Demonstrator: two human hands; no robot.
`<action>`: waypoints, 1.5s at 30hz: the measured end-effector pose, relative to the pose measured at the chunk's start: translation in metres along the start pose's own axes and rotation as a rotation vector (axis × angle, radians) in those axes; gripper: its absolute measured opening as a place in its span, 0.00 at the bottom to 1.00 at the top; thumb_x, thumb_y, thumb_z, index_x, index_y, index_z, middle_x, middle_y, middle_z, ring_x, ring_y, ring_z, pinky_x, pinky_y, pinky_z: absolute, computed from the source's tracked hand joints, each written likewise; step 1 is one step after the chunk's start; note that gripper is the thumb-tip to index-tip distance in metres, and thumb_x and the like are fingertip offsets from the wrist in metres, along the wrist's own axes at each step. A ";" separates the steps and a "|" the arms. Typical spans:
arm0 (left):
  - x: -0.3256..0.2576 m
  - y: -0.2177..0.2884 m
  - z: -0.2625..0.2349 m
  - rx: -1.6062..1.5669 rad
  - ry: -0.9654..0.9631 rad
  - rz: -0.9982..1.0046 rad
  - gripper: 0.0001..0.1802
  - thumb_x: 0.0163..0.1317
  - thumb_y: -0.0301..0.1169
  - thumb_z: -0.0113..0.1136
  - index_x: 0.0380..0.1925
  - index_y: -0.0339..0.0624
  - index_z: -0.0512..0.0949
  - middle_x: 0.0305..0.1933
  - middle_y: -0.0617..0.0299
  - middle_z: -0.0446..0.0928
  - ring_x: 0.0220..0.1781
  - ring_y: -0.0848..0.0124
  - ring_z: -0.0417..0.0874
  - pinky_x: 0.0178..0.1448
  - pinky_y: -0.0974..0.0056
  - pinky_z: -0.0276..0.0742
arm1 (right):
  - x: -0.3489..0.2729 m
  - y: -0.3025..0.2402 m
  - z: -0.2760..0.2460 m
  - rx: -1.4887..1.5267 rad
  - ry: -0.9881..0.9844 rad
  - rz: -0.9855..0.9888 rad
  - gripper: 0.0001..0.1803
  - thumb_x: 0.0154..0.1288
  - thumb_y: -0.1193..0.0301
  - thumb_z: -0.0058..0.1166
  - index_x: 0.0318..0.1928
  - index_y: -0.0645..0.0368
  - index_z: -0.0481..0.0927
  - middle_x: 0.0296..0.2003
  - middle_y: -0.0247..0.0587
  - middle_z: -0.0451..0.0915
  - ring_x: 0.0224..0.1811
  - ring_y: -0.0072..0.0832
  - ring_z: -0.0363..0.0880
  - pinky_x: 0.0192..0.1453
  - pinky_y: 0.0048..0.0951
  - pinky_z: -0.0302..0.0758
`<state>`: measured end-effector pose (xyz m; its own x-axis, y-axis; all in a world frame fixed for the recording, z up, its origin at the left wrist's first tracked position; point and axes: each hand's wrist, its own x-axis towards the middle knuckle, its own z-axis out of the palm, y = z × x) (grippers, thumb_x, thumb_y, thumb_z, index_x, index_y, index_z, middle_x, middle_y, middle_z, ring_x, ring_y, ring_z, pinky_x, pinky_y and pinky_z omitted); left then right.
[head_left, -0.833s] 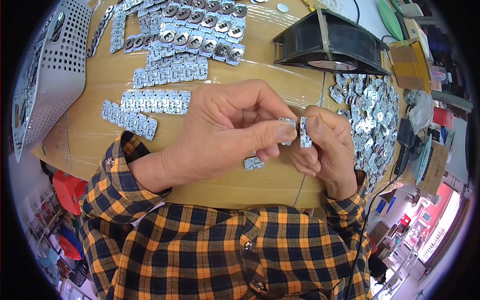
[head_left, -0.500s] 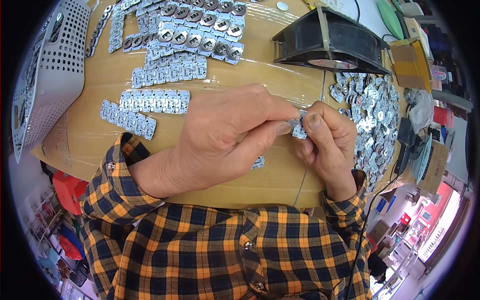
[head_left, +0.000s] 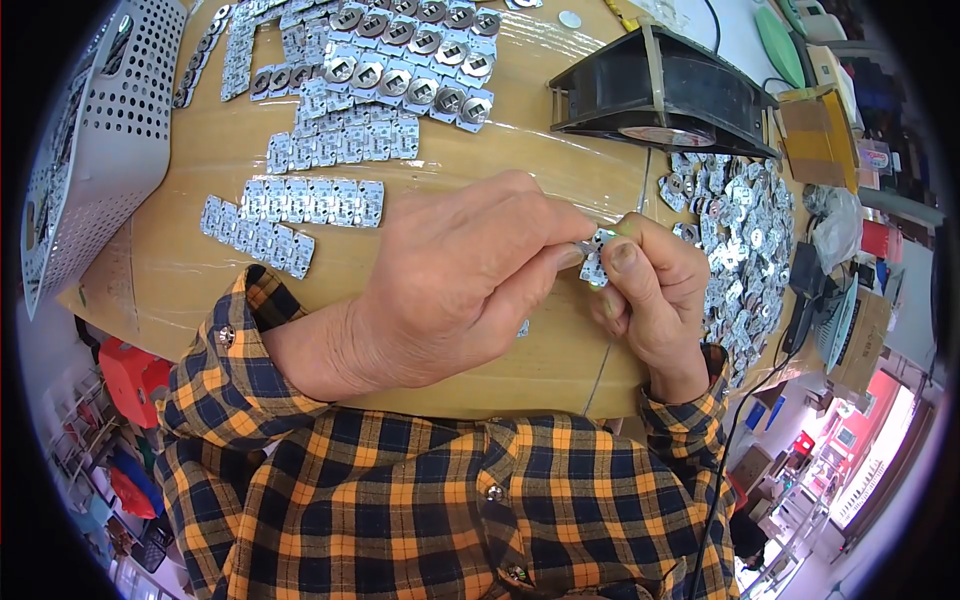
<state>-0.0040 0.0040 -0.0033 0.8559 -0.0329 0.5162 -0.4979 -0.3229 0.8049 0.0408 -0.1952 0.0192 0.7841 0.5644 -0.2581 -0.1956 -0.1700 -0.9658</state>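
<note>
Above the table, my left hand (head_left: 465,280) and my right hand (head_left: 660,290) meet over a small silvery circuit board (head_left: 593,268). The right thumb and curled fingers pinch the board's right side. At its left edge the left thumb and forefinger are pinched together, touching it; whether a small piece sits between those fingertips cannot be made out. Beneath the left hand a bit of another board (head_left: 523,328) peeks out, mostly hidden. Two strips of joined circuit boards (head_left: 312,202) lie just beyond my left wrist.
Panels with round metal parts (head_left: 410,65) cover the far left. A white perforated basket (head_left: 125,130) stands at the left edge. A black fan (head_left: 660,85) sits at the far right, near a heap of loose small boards (head_left: 745,250) and a cardboard box (head_left: 815,135).
The board in my fingers has shifted slightly left and tilted, showing more of its face. My left hand covers more of the board lying under it. Both hands keep their pinch.
</note>
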 end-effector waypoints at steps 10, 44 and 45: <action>-0.001 0.000 0.001 -0.065 -0.043 0.018 0.13 0.52 0.15 0.64 0.39 0.34 0.81 0.31 0.56 0.81 0.29 0.67 0.81 0.32 0.69 0.74 | 0.001 0.003 0.003 -0.005 0.058 0.001 0.17 0.75 0.64 0.47 0.29 0.62 0.73 0.13 0.25 0.64 0.10 0.10 0.57 0.15 0.16 0.54; -0.001 0.008 0.002 -0.745 -0.144 -0.546 0.06 0.62 0.22 0.62 0.39 0.35 0.82 0.27 0.63 0.81 0.25 0.83 0.79 0.27 0.78 0.74 | -0.003 -0.004 -0.005 0.016 -0.103 -0.027 0.16 0.73 0.68 0.51 0.27 0.63 0.78 0.15 0.30 0.73 0.13 0.13 0.66 0.16 0.17 0.59; -0.001 0.006 0.003 -0.703 -0.155 -0.500 0.06 0.63 0.22 0.62 0.39 0.34 0.82 0.27 0.63 0.81 0.24 0.83 0.79 0.26 0.77 0.74 | -0.003 -0.002 -0.005 0.138 -0.090 0.020 0.17 0.74 0.67 0.49 0.27 0.63 0.77 0.15 0.30 0.73 0.12 0.10 0.63 0.15 0.16 0.57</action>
<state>-0.0079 -0.0007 0.0004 0.9809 -0.1881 0.0498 0.0137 0.3222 0.9466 0.0415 -0.2010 0.0218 0.7242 0.6333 -0.2727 -0.2947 -0.0732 -0.9528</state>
